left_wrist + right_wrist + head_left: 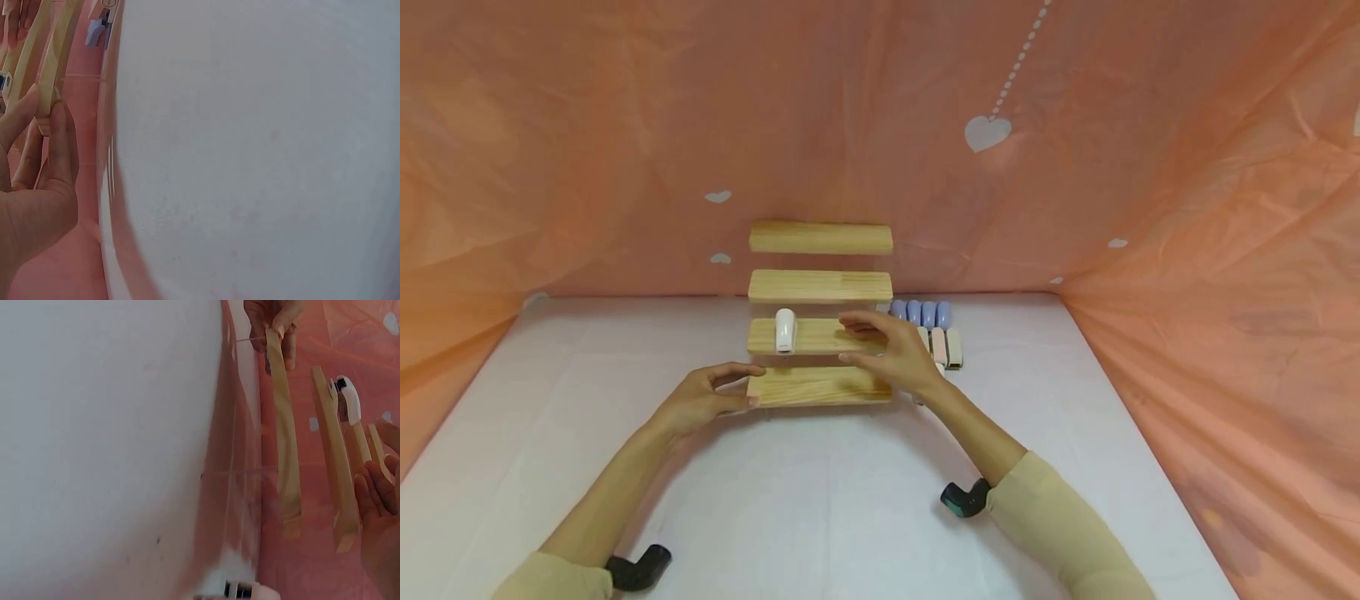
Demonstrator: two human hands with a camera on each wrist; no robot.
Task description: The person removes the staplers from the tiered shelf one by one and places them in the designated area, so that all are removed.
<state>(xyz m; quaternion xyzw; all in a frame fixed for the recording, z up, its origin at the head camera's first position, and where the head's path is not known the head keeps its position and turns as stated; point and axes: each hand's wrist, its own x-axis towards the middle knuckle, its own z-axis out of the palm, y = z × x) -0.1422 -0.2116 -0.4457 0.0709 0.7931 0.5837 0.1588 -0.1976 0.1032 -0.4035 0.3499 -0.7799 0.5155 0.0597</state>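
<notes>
A stepped rack of pale wooden slats [820, 287] stands at the back of the table. My left hand [698, 398] holds the left end of the lowest slat [820, 387] between thumb and fingers; the left wrist view shows this grip [53, 150] closely. My right hand [904, 354] is over the right end of the slat above it, fingers extended and nothing visible in them. A small glossy white item [785, 331], rounded on top with a dark opening underneath, sits on that second-lowest slat, left of the right hand. Its exact kind cannot be told.
Right of the rack lie several lavender items [928, 314] in a row. In front of them are cream and pink ones [954, 347], partly hidden by my right hand. A pink-orange curtain [1150, 167] hangs behind and beside the white tabletop [820, 500].
</notes>
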